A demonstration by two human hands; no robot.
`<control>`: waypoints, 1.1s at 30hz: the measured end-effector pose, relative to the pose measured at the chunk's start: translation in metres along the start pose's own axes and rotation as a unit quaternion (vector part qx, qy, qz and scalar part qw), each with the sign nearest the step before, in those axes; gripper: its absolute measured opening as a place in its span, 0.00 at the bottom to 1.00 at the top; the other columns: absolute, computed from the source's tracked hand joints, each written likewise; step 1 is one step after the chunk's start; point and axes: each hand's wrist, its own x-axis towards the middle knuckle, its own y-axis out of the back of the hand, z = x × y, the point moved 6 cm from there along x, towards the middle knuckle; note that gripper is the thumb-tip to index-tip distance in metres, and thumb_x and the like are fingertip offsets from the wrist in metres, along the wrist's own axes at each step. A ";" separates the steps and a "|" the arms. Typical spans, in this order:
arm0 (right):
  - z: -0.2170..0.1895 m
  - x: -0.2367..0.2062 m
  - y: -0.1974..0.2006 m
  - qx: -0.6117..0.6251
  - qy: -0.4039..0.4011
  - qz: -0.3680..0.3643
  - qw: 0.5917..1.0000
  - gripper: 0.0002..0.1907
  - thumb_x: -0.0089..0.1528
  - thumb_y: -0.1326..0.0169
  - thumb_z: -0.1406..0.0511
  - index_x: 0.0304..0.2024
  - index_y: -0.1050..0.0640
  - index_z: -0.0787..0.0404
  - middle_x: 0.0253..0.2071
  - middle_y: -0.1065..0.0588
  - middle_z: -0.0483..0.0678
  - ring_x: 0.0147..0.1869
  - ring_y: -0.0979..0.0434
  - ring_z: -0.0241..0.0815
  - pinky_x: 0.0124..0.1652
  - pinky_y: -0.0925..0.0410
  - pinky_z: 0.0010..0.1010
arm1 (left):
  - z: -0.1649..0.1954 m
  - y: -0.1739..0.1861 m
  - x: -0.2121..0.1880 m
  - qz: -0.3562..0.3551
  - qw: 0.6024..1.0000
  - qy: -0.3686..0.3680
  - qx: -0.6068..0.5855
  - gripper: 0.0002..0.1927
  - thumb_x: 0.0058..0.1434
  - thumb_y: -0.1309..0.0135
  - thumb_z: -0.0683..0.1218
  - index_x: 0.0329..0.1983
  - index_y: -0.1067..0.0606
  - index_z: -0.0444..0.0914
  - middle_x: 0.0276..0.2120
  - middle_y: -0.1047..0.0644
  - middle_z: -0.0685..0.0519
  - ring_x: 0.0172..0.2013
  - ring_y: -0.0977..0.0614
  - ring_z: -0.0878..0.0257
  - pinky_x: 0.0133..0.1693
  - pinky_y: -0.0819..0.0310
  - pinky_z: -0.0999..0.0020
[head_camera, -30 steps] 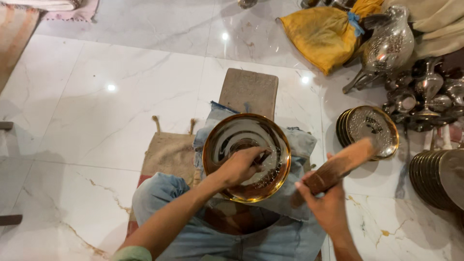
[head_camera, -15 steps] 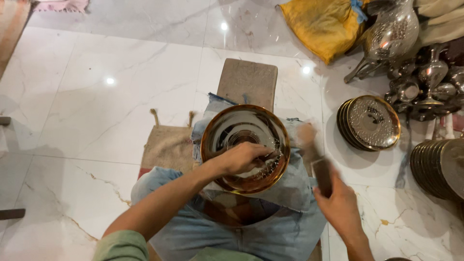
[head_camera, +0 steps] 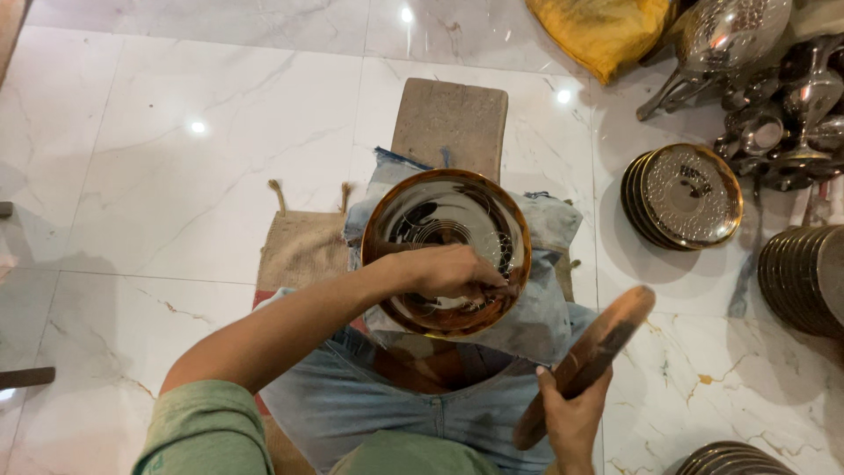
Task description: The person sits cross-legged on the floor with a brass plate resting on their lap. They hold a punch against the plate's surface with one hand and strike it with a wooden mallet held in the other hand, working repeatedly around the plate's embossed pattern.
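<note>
A round brass plate with engraved rings rests on blue denim cloth over my lap. My left hand lies on the plate's lower half. Its fingers are pinched around a small thin tool whose tip barely shows at the plate's right rim. My right hand grips the lower end of a long flat wooden stick. The stick is held tilted up to the right, just off the plate's lower right edge.
A worn wooden block lies beyond the plate and a burlap mat to its left, on white marble floor. Stacks of engraved plates and dark plates stand at right. Metal vessels and a yellow sack are behind them.
The wooden stick swung down next to the plate's right edge half a second ago and now is drawn back out to the lower right. My left hand stayed on the plate.
</note>
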 end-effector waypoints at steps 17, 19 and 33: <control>-0.254 0.091 0.053 -0.450 0.400 -0.193 0.775 0.51 0.53 0.40 0.66 0.75 0.44 0.31 0.45 0.25 0.50 0.38 0.18 0.54 0.34 0.24 0.45 | 0.017 -0.023 -0.079 0.455 0.832 0.312 -0.060 0.14 0.62 0.42 0.38 0.49 0.29 0.33 0.39 0.21 0.41 0.38 0.17 0.44 0.40 0.24 0.54; -0.277 0.083 0.047 -0.467 0.425 -0.197 0.749 0.51 0.53 0.41 0.68 0.75 0.44 0.30 0.44 0.25 0.49 0.37 0.18 0.51 0.32 0.24 0.42 | 0.018 -0.029 -0.084 0.493 0.802 0.332 -0.063 0.11 0.64 0.43 0.39 0.46 0.30 0.33 0.37 0.21 0.42 0.36 0.18 0.45 0.39 0.24 0.54; -0.179 0.099 0.043 0.014 0.285 -0.146 0.947 0.43 0.58 0.29 0.63 0.67 0.39 0.66 0.47 0.20 0.57 0.49 0.16 0.46 0.51 0.24 0.39 | 0.005 -0.001 -0.048 0.288 0.911 0.259 -0.144 0.24 0.62 0.43 0.41 0.61 0.31 0.36 0.46 0.20 0.42 0.42 0.14 0.48 0.44 0.22 0.57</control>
